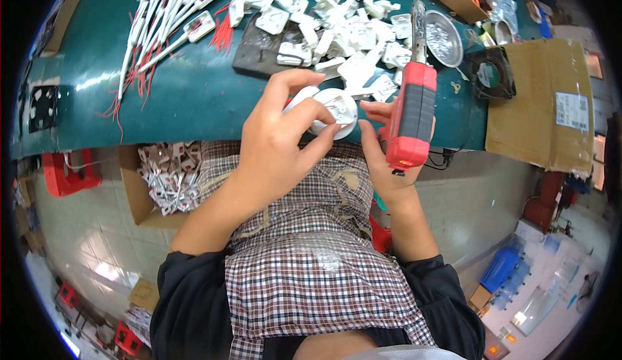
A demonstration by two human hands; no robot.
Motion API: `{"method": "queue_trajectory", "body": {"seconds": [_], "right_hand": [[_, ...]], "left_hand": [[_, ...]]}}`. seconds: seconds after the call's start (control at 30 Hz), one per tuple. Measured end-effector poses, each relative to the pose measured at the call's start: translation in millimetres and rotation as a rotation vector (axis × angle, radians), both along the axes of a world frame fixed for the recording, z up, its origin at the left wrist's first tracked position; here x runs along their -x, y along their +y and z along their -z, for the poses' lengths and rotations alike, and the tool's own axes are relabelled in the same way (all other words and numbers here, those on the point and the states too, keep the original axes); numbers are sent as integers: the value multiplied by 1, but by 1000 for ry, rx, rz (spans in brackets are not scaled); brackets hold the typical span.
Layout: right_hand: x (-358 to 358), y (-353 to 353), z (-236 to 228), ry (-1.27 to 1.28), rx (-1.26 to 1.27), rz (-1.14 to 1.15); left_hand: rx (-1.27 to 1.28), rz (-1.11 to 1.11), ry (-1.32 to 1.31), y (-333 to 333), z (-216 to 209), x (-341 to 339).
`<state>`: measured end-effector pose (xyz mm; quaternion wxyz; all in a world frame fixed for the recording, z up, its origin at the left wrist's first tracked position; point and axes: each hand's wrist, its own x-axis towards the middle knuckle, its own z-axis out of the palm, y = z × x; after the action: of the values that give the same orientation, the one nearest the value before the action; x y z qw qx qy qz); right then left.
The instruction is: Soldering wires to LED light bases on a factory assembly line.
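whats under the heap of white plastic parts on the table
Under the left side of the heap, part of a dark flat block shows, with green tabletop around it. The parts cover the rest, so the block's far end can't be seen.

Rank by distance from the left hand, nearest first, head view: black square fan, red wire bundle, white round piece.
From the left hand:
1. White round piece: right at its fingertips.
2. Red wire bundle: on the table, ahead and to the left.
3. Black square fan: well off to the right, beside the cardboard box.
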<state>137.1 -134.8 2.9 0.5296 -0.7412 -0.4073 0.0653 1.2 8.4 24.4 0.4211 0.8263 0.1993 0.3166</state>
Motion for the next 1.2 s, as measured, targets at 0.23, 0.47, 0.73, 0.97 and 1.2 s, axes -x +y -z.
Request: {"method": "queue_trajectory", "body": {"seconds": [0.23,0.47,0.73,0.97,1.2], "right_hand": [[15,-7,14,-14,8,19],[26,-8,14,110,8,81],[35,-12,8,116,65,79],[35,-15,-10,233,35,21],[34,-51,-52,311,108,4]], "left_hand": [[-173,-97,24,-5,4,0],[-175,-145,48,-14,6,-3],[-207,-136,90,-7,5,-8],[-51,-73,113,-5,6,-3],[-24,26,141,4,1,1]]}}
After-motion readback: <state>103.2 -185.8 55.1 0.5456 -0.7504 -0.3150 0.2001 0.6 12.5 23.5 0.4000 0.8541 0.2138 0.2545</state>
